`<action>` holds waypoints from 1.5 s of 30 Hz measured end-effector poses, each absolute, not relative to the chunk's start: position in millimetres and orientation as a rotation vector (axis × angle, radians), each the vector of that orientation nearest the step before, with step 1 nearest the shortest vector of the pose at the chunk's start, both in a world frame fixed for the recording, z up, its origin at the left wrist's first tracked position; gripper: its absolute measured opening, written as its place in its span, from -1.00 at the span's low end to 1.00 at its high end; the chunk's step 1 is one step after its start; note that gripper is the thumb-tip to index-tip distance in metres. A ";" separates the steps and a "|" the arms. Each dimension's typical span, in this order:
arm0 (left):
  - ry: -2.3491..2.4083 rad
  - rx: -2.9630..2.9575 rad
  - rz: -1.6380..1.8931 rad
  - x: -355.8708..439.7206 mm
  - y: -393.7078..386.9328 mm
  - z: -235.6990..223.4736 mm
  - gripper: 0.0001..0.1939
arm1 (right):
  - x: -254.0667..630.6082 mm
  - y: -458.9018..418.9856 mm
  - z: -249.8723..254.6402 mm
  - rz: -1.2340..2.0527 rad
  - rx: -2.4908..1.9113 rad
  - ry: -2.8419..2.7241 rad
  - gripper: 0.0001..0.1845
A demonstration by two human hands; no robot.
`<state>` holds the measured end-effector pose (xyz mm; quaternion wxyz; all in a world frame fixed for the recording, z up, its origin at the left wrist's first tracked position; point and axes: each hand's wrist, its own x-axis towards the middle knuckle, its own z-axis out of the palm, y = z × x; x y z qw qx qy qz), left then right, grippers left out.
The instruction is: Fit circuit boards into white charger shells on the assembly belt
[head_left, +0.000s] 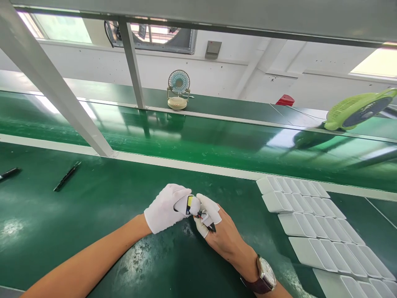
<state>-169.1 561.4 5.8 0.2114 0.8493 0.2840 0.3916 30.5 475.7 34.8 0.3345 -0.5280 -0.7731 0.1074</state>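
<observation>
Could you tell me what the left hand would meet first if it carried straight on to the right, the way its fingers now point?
The left hand points straight at the small white part it grips, and just beyond that at the right hand, whose fingertips pinch the same piece. Farther right lie the white trays, though depth is hard to judge.

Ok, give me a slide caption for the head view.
Gloved left hand and right hand grip a small part over a green bench.

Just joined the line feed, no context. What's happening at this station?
A person at a green workbench holds a small white part with a yellow-and-blue label between both hands. The left hand wears a full white glove; the right hand has white cots on its fingers and a wristwatch. Rows of white trays lie to the right. Two black tools lie untouched at far left, and small fans stand behind the conveyor.
</observation>
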 end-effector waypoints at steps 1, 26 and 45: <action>0.750 2.386 1.114 -168.5 561.9 6.1 -0.43 | 29.8 475.8 33.2 0.262 -1.365 -2.034 -0.29; 0.633 2.397 1.214 -171.6 561.0 22.9 -0.65 | 32.1 484.0 17.7 0.147 -1.205 -2.084 -0.46; 0.960 1.707 1.129 -181.0 567.5 9.9 -0.08 | 27.6 498.1 42.4 0.138 -1.128 -1.931 -0.53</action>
